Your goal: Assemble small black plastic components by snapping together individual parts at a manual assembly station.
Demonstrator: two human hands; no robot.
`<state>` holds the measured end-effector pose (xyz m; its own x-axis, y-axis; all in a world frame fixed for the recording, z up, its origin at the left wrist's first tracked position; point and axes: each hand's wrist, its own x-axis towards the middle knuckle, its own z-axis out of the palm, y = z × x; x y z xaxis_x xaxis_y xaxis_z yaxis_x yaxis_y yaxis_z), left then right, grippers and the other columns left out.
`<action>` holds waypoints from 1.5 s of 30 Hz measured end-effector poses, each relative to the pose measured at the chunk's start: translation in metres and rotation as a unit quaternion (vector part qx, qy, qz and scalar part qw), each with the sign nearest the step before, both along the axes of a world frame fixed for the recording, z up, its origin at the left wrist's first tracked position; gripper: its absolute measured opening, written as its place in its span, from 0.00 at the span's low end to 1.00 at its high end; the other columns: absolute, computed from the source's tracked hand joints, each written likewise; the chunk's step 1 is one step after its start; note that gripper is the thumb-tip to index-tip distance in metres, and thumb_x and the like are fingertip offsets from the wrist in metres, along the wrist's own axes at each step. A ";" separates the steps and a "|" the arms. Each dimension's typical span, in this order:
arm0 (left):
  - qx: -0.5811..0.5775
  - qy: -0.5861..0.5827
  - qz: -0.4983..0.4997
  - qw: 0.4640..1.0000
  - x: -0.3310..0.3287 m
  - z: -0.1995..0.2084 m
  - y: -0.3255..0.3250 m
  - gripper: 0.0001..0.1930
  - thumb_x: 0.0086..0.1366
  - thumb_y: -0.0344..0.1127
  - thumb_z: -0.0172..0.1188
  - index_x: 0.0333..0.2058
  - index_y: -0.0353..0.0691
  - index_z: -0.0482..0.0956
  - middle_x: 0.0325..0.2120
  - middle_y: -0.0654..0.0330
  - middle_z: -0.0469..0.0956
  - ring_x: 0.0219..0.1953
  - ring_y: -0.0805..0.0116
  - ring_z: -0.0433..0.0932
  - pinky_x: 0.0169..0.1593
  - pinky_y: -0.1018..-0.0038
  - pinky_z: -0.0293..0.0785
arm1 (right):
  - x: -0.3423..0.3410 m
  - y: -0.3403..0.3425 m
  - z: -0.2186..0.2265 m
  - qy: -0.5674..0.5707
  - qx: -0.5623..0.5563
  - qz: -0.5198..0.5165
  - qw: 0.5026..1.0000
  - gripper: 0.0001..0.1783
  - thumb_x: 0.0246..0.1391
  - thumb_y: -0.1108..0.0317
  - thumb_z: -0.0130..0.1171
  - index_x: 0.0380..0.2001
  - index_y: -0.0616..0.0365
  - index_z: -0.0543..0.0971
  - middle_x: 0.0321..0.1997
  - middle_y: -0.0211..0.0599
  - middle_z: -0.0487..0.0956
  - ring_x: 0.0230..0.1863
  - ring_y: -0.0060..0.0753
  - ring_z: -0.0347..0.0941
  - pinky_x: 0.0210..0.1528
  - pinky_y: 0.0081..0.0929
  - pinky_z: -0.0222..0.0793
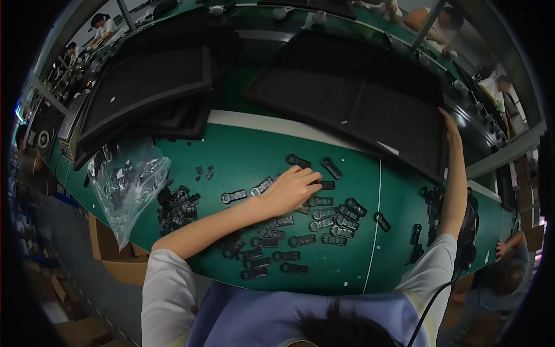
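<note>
Near the middle of the green table, my left hand (pixel 293 186) reaches over loose black plastic parts with its fingers curled down. One black part (pixel 328 185) lies right at its fingertips; whatever is inside the fingers is hidden. Each part has a round ring end and a flat oblong body with openings. A group of these parts (pixel 324 214) lies just right of and below the hand, with more (pixel 255 263) nearer to me. At the right, my right hand (pixel 451 128) grips the side edge of a large black tray (pixel 347 87), which is tilted and divided by a bar.
Stacked black trays (pixel 156 72) stand at the far left. A clear plastic bag (pixel 130 185) sits beside a heap of small black pieces (pixel 178 207). More black pieces (pixel 432 208) lie at the right, beside my forearm. A cardboard box (pixel 115 254) stands below the table's left edge. Other people work around.
</note>
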<state>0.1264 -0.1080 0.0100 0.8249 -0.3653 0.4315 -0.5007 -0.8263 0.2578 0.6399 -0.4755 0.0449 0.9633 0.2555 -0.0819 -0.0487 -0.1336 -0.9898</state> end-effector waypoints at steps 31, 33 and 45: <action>-0.136 -0.031 0.240 0.961 -0.131 0.066 0.059 0.10 0.57 0.27 0.60 0.40 0.39 0.79 0.35 0.59 0.75 0.38 0.62 0.74 0.42 0.68 0.71 | -0.427 0.181 0.012 -0.533 -0.241 0.373 0.720 0.12 0.46 0.73 0.63 0.36 0.62 0.79 0.40 0.38 0.73 0.42 0.39 0.69 0.45 0.32 0.65; -0.142 -0.006 0.309 0.940 -0.177 0.049 0.047 0.12 0.56 0.28 0.61 0.41 0.39 0.79 0.36 0.58 0.74 0.39 0.61 0.74 0.43 0.68 0.70 | -0.454 0.190 0.015 -0.417 -0.177 0.446 0.772 0.16 0.45 0.73 0.63 0.40 0.61 0.79 0.43 0.39 0.74 0.46 0.41 0.70 0.49 0.34 0.65; -0.084 0.047 0.445 0.890 -0.219 0.005 -0.004 0.28 0.54 0.42 0.66 0.52 0.39 0.72 0.49 0.57 0.68 0.51 0.56 0.66 0.50 0.66 0.64 | -0.498 0.307 -0.009 -0.464 -0.189 0.571 0.650 0.29 0.44 0.68 0.67 0.53 0.50 0.75 0.60 0.39 0.66 0.60 0.44 0.63 0.63 0.40 0.60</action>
